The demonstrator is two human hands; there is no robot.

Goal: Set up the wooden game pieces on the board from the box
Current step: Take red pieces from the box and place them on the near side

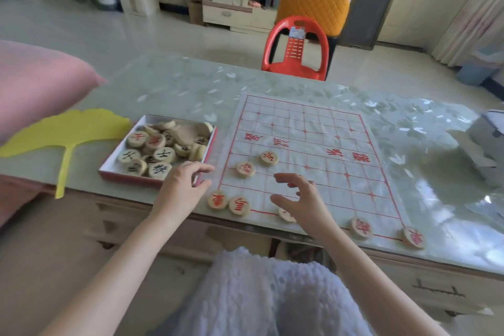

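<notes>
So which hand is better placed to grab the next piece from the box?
Probably the left hand: it sits at the near corner of the box, beside the pieces. The right hand is over the board, farther off.

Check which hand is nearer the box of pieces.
Left. The left hand is at the near right corner of the box, fingers by its rim. The right hand hovers over the near rows of the board, apart from the box.

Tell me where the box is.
In the head view, the box sits left of the board, right of the yellow fan, by the left hand.
</notes>
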